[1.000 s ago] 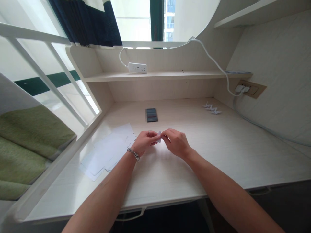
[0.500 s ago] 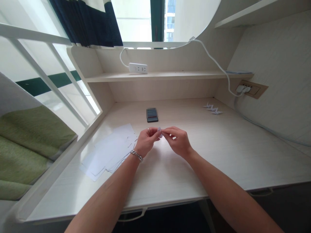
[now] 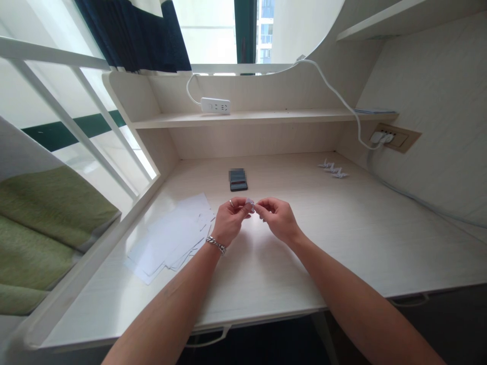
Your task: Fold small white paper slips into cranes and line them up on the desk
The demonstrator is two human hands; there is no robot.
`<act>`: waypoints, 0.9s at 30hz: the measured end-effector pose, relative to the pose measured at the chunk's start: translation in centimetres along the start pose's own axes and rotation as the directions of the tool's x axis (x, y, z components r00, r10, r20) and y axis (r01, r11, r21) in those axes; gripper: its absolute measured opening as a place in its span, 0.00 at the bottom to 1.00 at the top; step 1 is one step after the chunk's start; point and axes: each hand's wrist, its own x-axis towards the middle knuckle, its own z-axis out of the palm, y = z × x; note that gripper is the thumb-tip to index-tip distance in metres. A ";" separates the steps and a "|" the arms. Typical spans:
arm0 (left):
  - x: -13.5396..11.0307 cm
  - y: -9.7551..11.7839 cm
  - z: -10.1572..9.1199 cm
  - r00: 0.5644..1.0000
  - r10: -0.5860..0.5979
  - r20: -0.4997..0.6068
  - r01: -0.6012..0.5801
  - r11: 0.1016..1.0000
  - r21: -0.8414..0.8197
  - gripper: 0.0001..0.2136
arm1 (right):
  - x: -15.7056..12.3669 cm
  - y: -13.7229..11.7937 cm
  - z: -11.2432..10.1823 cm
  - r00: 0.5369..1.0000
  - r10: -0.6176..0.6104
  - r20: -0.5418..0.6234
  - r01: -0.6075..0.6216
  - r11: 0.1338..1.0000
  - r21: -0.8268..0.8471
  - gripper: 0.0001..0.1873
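Above the middle of the desk, a small folded piece of white paper [image 3: 249, 202] is pinched between the thumb and fingers of my left hand [image 3: 230, 219]. My right hand [image 3: 278, 217] is closed in a pinch at the paper's right edge, with the fingertips touching it. The fingers cover much of the paper, so its exact folded shape is hidden. Beyond my hands lies a dark phone-like object [image 3: 238, 180], partly blurred out. Several small folded paper cranes [image 3: 333, 169] stand in a row at the back right.
Loose white paper sheets [image 3: 173, 233] lie overlapping left of my left hand. A white power strip [image 3: 215, 106] rests on the shelf [image 3: 258, 117] behind the desk. A white cable [image 3: 338, 96] runs down to a wall socket [image 3: 397, 138] on the right.
The right fingers have curled in from a straighter pose, with the thumb now at the paper's edge. The left hand keeps its hold on the paper, which has tilted slightly.
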 end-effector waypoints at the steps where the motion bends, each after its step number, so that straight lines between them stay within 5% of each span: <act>1: 0.0 -0.1 0.0 1.000 0.002 -0.001 -0.002 1.000 0.000 0.18 | 0.1 0.1 0.0 1.000 0.020 0.010 -0.020 0.999 0.041 0.14; 10: 0.1 -0.4 -0.1 0.999 0.047 -0.004 -0.047 0.999 -0.006 0.14 | 0.3 -0.7 -0.3 0.956 0.262 0.129 -0.290 0.907 0.307 0.17; 16: 0.1 -0.4 0.0 0.996 0.085 0.007 -0.085 0.996 0.006 0.13 | 0.3 -0.9 -0.3 0.939 0.307 0.154 -0.343 0.859 0.380 0.15; 21: 0.0 -0.3 0.2 0.997 0.063 0.044 -0.065 0.998 0.024 0.14 | 0.3 -0.5 0.1 0.976 0.206 0.070 -0.218 0.920 0.325 0.14; 27: -0.1 0.1 0.5 0.997 0.022 0.079 -0.023 1.000 0.018 0.13 | -0.3 -0.3 0.4 0.999 -0.016 -0.044 0.015 1.000 -0.016 0.12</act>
